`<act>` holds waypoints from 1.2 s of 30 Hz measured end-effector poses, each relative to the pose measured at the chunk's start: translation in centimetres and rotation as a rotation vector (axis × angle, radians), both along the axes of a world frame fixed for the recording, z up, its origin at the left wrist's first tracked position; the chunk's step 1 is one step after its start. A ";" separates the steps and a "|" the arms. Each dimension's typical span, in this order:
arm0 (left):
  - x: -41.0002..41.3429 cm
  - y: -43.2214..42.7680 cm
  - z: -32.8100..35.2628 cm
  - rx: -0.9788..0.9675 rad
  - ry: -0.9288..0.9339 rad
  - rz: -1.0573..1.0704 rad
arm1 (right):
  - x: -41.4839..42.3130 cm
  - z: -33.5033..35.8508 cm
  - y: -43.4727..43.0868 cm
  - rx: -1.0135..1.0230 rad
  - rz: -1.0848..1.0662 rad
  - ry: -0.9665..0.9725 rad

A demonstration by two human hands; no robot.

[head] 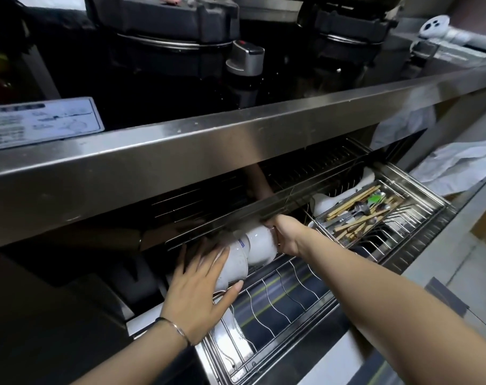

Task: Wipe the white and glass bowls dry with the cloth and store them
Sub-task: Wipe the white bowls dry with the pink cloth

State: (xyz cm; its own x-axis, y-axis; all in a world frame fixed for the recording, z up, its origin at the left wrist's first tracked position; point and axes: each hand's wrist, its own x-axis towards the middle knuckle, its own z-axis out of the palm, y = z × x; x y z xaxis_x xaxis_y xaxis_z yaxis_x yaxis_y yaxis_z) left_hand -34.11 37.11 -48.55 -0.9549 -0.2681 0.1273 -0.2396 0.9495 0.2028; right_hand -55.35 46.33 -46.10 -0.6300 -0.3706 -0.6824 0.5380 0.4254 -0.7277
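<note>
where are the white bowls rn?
Head view, centre: white bowls on their sides on the wire rack, between the left hand and right hand, left of the cutlery tray.

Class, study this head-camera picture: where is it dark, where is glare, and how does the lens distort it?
Head view: the stove top is in shadow; the steel counter edge carries soft glare and bows slightly from the wide lens; the white bowls between the left hand and right hand look blurred.
</note>
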 end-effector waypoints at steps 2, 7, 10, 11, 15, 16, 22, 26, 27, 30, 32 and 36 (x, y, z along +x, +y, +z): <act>0.0 0.0 0.0 -0.009 0.005 -0.001 | -0.1 -0.1 0.1 -0.018 0.002 0.001; 0.1 0.1 -0.2 -0.016 0.008 0.009 | -0.7 0.1 0.2 -0.050 -0.031 -0.022; 0.0 0.1 -0.4 -0.014 0.014 0.007 | -0.6 0.0 0.3 -0.056 -0.033 -0.050; 0.0 0.1 -0.4 -0.014 0.017 0.003 | -0.4 -0.1 0.3 -0.056 -0.018 -0.060; 0.0 0.2 -0.4 -0.007 0.015 -0.001 | 0.3 -0.8 -0.1 -0.044 0.046 -0.058; 0.0 0.2 -0.3 -0.004 0.010 0.003 | 0.4 -0.9 -0.1 -0.038 0.053 -0.051; 0.0 0.3 -0.2 0.016 -0.002 0.011 | 1.6 -1.5 -0.5 -0.028 0.055 -0.011; 0.0 0.3 -0.3 0.011 0.001 0.009 | 2.2 -1.2 -0.4 -0.014 0.130 0.067; 0.0 0.3 -0.3 0.009 -0.001 0.010 | 2.3 -1.1 -0.4 -0.009 0.150 0.086; 0.0 0.2 -0.3 0.014 -0.017 0.016 | 2.1 -1.2 -0.3 0.029 0.207 0.136; -0.1 0.2 -0.2 0.027 -0.037 0.026 | 2.2 -0.7 -0.1 0.061 0.255 0.165; 0.0 0.1 0.3 0.066 -0.087 0.010 | 2.7 1.4 0.7 0.170 0.351 0.316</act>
State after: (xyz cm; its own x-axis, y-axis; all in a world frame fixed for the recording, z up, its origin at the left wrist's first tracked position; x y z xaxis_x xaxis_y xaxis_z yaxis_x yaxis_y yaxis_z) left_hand -34.11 37.23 -48.26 -0.9589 -0.2826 0.0262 -0.2682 0.9323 0.2425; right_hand -52.69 47.04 -44.68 -0.6728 -0.4972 -0.5478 0.1062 0.6680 -0.7366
